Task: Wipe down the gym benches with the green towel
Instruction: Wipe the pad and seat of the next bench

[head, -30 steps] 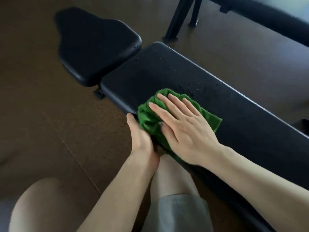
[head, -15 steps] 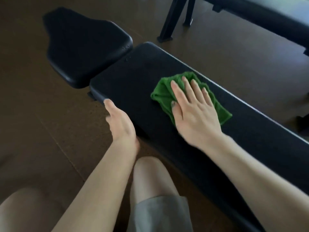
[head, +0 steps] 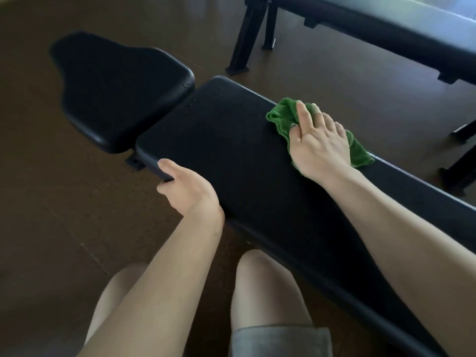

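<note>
A black padded gym bench [head: 231, 150] runs from the centre toward the lower right, with its separate seat pad [head: 116, 91] at the upper left. The crumpled green towel [head: 282, 117] lies at the far edge of the long pad. My right hand [head: 316, 143] presses flat on the towel, fingers reaching over the far edge. My left hand [head: 188, 189] grips the near corner of the long pad, thumb on top and fingers curled under the edge. A few water droplets sit near the gap between the pads.
A second black bench [head: 386, 32] with metal legs [head: 244, 39] stands at the top right. More black frame feet [head: 461, 163] show at the right edge. Brown floor [head: 51, 202] surrounds the bench. My bare knees and grey shorts [head: 278, 341] are at the bottom.
My right hand has slid the towel from the near edge across the pad to the far edge. My left hand has moved left along the near edge and taken hold of the corner.
</note>
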The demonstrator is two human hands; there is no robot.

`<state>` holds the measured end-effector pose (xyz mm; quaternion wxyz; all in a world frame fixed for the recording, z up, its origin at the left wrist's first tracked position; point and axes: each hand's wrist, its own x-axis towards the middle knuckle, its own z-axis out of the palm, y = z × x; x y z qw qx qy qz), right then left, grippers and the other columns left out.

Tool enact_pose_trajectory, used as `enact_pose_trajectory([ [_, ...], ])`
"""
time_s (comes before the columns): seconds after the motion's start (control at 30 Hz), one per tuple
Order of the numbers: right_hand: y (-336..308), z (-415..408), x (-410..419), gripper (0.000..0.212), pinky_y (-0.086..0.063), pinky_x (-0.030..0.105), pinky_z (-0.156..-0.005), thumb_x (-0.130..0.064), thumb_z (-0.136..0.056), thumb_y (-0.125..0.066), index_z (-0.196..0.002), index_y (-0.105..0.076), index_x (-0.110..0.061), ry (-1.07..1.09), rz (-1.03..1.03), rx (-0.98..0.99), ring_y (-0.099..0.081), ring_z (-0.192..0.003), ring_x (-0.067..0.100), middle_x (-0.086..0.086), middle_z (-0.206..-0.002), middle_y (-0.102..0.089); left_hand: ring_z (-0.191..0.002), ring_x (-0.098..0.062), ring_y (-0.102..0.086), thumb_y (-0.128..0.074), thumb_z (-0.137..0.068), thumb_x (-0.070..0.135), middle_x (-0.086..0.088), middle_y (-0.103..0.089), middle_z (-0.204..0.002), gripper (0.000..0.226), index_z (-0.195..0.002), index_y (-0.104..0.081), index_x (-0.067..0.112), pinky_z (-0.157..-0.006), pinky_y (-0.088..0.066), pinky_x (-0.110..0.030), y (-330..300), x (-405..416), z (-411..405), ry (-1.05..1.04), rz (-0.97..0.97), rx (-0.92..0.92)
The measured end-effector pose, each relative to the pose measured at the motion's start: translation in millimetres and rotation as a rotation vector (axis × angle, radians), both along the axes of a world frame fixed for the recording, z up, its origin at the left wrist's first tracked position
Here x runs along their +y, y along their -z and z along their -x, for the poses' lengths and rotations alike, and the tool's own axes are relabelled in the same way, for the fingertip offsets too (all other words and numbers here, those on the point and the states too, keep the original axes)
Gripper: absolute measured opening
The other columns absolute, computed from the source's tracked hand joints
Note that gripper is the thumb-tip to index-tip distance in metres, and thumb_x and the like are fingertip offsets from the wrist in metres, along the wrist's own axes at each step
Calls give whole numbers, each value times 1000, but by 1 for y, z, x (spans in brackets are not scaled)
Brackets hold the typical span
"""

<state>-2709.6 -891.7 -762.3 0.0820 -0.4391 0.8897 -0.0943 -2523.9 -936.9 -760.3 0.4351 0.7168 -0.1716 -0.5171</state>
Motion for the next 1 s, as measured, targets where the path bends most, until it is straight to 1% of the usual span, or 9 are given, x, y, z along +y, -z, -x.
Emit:
enact_pose_trajectory([
  [0.13, -5, -90, 46, 66, -9, 51, -130, -44, -104, -19, -167, -18, -22, -231, 36, 43, -13, -160, 36, 14, -173, -17, -124, -28, -53, -29, -107, 57, -7, -50, -150, 65, -155, -35, 15, -89, -34, -34, -4, 1, -1, 10, -9, -12],
  [0.27, -5, -93, 66, 60, -4, 45, -131, -44, -108, -17, -167, -13, -34, -474, 11, 1, -3, -162, 23, 0, -175, -11, -110, -22, -48, -29, -107, 57, -6, -50, -150, 63, -154, -37, 15, -90, -32, -35, -7, 0, 0, 16, -17, -14],
  [0.4, -7, -33, 10, 57, 3, 37, -130, -42, -109, -20, -165, -11, -39, -368, 30, 27, -2, -162, 17, -4, -175, -8, -106, -19, -49, -30, -105, 61, 2, -54, -133, 61, -149, -42, 21, -90, -37, -36, -6, 0, 0, -3, -42, 12],
  [0.57, -3, -18, -95, 59, -6, 44, -130, -39, -110, -17, -167, -4, -32, -315, -5, 15, -4, -162, 23, 3, -176, -3, -102, -17, -47, -29, -105, 61, 11, -46, -113, 60, -148, -43, 21, -91, -33, -35, 0, -3, 1, -21, -69, 3],
  [0.73, -10, -69, -155, 60, -1, 47, -130, -40, -110, -17, -167, -7, -28, -440, -16, 33, 0, -162, 30, 4, -176, 0, -105, -13, -40, -26, -107, 59, 10, -42, -122, 61, -155, -35, 23, -93, -30, -34, -2, -2, 0, 25, -68, 24],
  [0.8, -12, -108, -144, 58, 0, 46, -131, -39, -110, -19, -167, -11, -29, -613, 7, 33, 1, -162, 28, 3, -176, -4, -106, -14, -43, -29, -107, 59, 8, -46, -127, 60, -155, -37, 24, -93, -32, -35, -6, -1, -6, 49, -93, 71],
  [0.9, -12, -143, -87, 58, -1, 44, -131, -39, -110, -23, -167, -13, -31, -836, 37, 11, 0, -162, 25, 0, -176, -7, -100, -22, -69, -35, -108, 48, 2, -72, -117, 47, -132, -65, 21, -90, -52, -39, -8, -7, -39, 72, -122, 376],
  [0.93, -12, -144, -65, 58, -1, 44, -131, -39, -110, -24, -166, -13, -32, -880, 29, 8, 1, -162, 24, -1, -176, -6, -102, -28, -73, -33, -108, 47, -5, -77, -114, 49, -125, -70, 21, -93, -55, -43, -7, -12, -55, 103, -114, 481],
  [1.0, -12, -142, -31, 59, -1, 45, -132, -39, -108, -26, -166, -18, -34, -969, -6, 38, 0, -162, 24, -2, -176, -7, -111, -35, -70, -25, -106, 58, -16, -75, -118, 64, -129, -67, 16, -103, -51, -50, -3, -28, -91, 136, -125, 472],
])
